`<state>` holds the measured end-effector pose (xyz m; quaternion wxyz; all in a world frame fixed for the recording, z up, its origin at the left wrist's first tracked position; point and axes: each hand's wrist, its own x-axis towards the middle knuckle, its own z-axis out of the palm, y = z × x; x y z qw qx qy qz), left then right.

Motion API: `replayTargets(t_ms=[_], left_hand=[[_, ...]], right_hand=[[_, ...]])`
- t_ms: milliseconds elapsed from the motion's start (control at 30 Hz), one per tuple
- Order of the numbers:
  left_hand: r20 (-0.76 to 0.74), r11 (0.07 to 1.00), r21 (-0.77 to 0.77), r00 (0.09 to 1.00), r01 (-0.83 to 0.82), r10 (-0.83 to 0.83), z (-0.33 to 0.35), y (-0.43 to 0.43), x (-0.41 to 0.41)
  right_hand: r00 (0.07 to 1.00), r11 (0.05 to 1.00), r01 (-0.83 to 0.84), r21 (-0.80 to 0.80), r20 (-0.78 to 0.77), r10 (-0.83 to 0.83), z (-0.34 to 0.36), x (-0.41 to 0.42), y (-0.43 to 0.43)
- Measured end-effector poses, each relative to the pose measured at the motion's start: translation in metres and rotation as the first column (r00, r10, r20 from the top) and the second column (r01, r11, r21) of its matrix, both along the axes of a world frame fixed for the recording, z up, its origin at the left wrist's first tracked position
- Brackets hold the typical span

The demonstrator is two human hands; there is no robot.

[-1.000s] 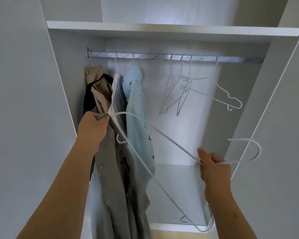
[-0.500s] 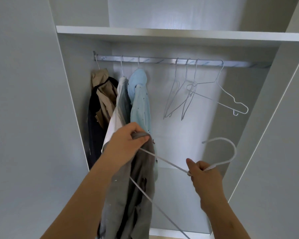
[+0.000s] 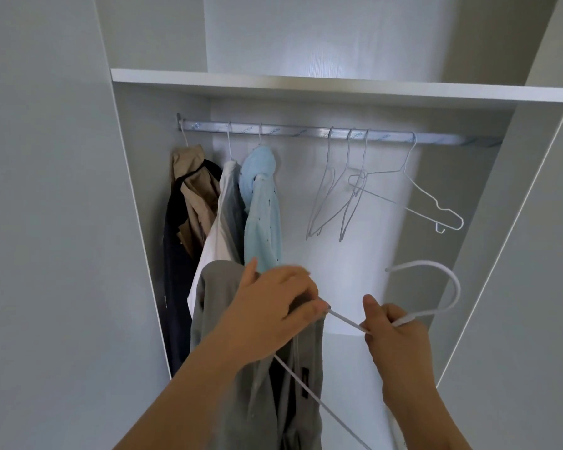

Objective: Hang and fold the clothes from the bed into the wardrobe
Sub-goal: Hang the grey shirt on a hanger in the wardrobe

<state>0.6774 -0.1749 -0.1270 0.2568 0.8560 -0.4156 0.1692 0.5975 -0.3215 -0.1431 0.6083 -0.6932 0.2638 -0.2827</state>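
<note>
I face the open white wardrobe. My left hand [image 3: 273, 306] grips the top of a grey shirt [image 3: 228, 368] that hangs down in front of me, with one arm of a white wire hanger [image 3: 436, 306] running under its fingers. My right hand [image 3: 394, 332] grips that hanger at its neck, and the hook curls up and to the right. The hanger's lower wire passes down across the shirt. The metal rail [image 3: 306, 131] is above both hands.
On the rail's left hang a tan and dark garment [image 3: 189, 203], a white one [image 3: 221, 228] and a light blue shirt [image 3: 260, 203]. Several bare wire hangers [image 3: 355, 196] hang at the middle and right. A shelf [image 3: 338, 87] spans above, and side panels stand close at both sides.
My left hand has carried the grey shirt's top rightwards along the hanger arm, closer to my right hand. The hanger has swung more upright and the view has tilted down.
</note>
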Motion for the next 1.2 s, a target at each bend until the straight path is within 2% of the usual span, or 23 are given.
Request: replayTargets(t_ms=[233,333,467,533,600,667,700,767,800,867,967,1100,1200], left_hand=[[0.031,0.993,0.115,0.999,0.027,-0.031,0.005,0.001,0.000],[0.079,0.998,-0.030,0.995,0.060,-0.057,0.003,0.002,-0.001],[0.062,0.970,-0.236,0.995,-0.058,0.075,0.012,0.010,0.005],[0.021,0.929,-0.352,0.992,-0.112,0.128,0.017,0.016,0.009],[-0.007,0.882,-0.446,0.986,-0.153,0.168,0.023,0.021,0.011],[-0.043,0.836,-0.520,0.983,-0.175,0.179,0.028,0.024,0.010],[-0.066,0.818,-0.547,0.983,-0.180,0.173,0.030,0.026,0.009],[-0.115,0.794,-0.584,0.985,-0.171,0.128,0.036,0.030,0.004],[-0.138,0.789,-0.593,0.986,-0.159,0.095,0.039,0.032,0.001],[-0.178,0.803,-0.585,0.984,-0.115,0.012,0.046,0.037,-0.003],[-0.222,0.812,-0.579,0.972,-0.069,-0.075,0.052,0.045,-0.007],[-0.268,0.772,-0.631,0.956,-0.079,-0.121,0.055,0.058,-0.006],[-0.282,0.721,-0.685,0.950,-0.102,-0.134,0.058,0.074,0.003]], right_hand=[[0.998,1.000,0.000,-0.025,0.057,0.001,0.006,-0.006,0.003],[0.996,0.996,0.025,-0.090,0.089,-0.017,0.014,-0.006,0.005],[0.949,0.973,0.120,-0.198,0.312,-0.053,0.016,-0.005,0.007],[0.896,0.966,0.196,-0.170,0.431,-0.106,0.011,-0.008,0.008],[0.894,0.975,0.162,-0.151,0.440,-0.081,0.005,-0.010,0.008],[0.952,0.987,-0.031,-0.158,0.296,0.077,-0.003,-0.007,0.010],[0.972,0.972,-0.166,-0.164,0.142,0.190,-0.008,-0.003,0.012],[0.909,0.901,-0.396,-0.176,-0.212,0.358,-0.018,0.004,0.017],[0.872,0.880,-0.440,-0.176,-0.317,0.373,-0.024,0.008,0.019],[0.839,0.847,-0.502,-0.177,-0.339,0.426,-0.033,0.016,0.021],[0.807,0.769,-0.579,-0.270,-0.328,0.492,-0.048,0.029,0.025],[0.752,0.785,-0.609,-0.110,-0.393,0.529,-0.064,0.035,0.027],[0.670,0.710,-0.680,-0.183,-0.548,0.501,-0.075,0.031,0.020]])
